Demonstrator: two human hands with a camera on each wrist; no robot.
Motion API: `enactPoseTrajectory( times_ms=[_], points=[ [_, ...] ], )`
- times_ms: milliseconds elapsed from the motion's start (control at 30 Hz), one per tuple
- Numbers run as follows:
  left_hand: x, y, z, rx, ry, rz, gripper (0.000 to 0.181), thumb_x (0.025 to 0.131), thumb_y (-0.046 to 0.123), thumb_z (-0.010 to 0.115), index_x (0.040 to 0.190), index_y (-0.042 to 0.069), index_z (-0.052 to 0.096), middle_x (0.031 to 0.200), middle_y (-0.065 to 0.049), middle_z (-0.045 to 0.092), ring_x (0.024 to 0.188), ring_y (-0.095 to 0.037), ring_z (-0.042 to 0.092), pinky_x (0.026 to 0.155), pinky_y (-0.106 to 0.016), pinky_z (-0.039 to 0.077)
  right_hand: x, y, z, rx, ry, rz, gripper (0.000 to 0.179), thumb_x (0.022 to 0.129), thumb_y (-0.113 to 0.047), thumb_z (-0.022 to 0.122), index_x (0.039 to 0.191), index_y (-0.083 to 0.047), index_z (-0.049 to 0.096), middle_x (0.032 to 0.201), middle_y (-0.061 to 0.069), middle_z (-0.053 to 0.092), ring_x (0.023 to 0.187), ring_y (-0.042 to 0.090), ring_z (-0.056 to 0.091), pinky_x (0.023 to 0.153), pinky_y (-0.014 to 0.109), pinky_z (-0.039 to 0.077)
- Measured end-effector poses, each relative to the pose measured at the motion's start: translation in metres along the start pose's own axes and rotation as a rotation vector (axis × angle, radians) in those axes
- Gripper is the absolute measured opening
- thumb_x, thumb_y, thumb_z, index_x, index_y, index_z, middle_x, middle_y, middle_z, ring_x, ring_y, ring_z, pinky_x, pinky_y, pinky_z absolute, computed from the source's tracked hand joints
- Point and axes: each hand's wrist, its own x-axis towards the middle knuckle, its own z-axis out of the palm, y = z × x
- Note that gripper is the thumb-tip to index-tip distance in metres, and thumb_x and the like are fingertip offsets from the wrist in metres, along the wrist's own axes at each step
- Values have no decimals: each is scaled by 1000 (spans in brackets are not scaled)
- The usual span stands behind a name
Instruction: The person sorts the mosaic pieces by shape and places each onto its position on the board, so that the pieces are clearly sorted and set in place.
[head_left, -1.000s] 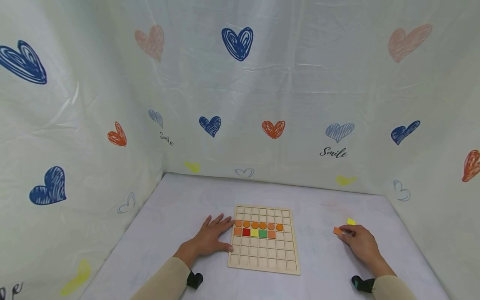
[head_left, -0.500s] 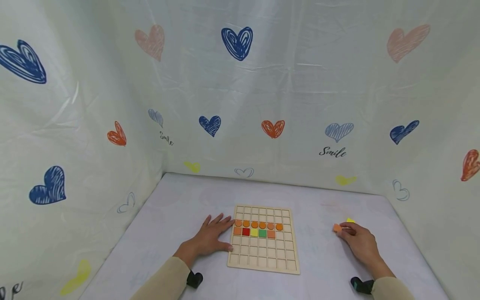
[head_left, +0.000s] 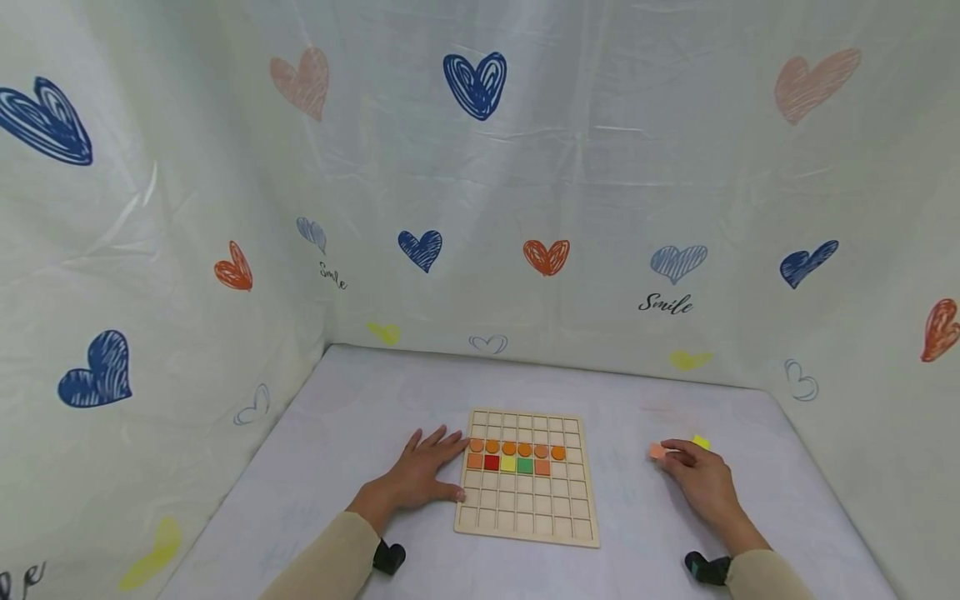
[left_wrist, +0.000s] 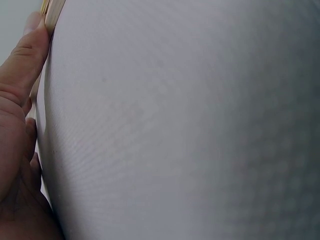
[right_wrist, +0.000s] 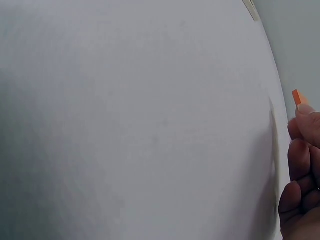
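Note:
A wooden grid board [head_left: 527, 528] lies on the table, with a row of orange discs [head_left: 509, 447] and, just below it, a row of square tiles: orange, red, yellow, green [head_left: 525, 465] and orange. My left hand [head_left: 420, 477] rests at the board's left edge, fingers spread and straight, thumb and fingertips touching the rim. Off to the right, my right hand [head_left: 703, 483] pinches an orange square tile [head_left: 657, 451] between thumb and fingertips; the right wrist view shows this tile [right_wrist: 297, 96] edge-on above the thumb. Behind that hand lies a yellow square tile [head_left: 701, 442], partly hidden by the fingers.
The white-covered table [head_left: 360, 392] meets a hanging white curtain [head_left: 585, 192] printed with hearts at the back and sides. Each wrist bears a black camera mount, the left one [head_left: 389, 558] near the board's lower left and the right one [head_left: 705, 568] at the lower right.
My right hand has shifted left toward the board with the orange tile in its pinch, leaving more of the yellow tile in sight. The left hand and board have stayed in place.

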Motion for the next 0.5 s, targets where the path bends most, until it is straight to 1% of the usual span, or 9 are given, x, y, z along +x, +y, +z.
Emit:
enactPoseTrajectory(
  times_ms=[200, 367, 500],
  points=[
    [0, 0, 0, 1, -6, -6, 96, 82, 60, 83, 163, 27, 43, 172, -1, 37, 164, -32, 18, 133, -61, 2, -2, -15, 9, 36, -10, -20, 32, 99, -16, 73, 129, -5, 72, 116, 18, 77, 106, 32, 71, 75, 22, 55],
    [0, 0, 0, 2, -5, -5, 96, 82, 60, 83, 163, 27, 42, 171, 0, 37, 164, -31, 18, 133, -61, 2, -3, -24, 18, 65, -6, -19, 30, 99, -13, 73, 128, -5, 73, 114, 18, 77, 105, 31, 71, 72, 20, 54],
    [0, 0, -1, -5, -1, 4, 97, 82, 60, 83, 163, 26, 43, 171, -2, 38, 164, -32, 18, 133, -61, 2, -4, -29, 25, 101, 6, -23, 29, 98, -9, 73, 127, -5, 74, 112, 17, 77, 100, 26, 70, 70, 18, 54]
  ],
)
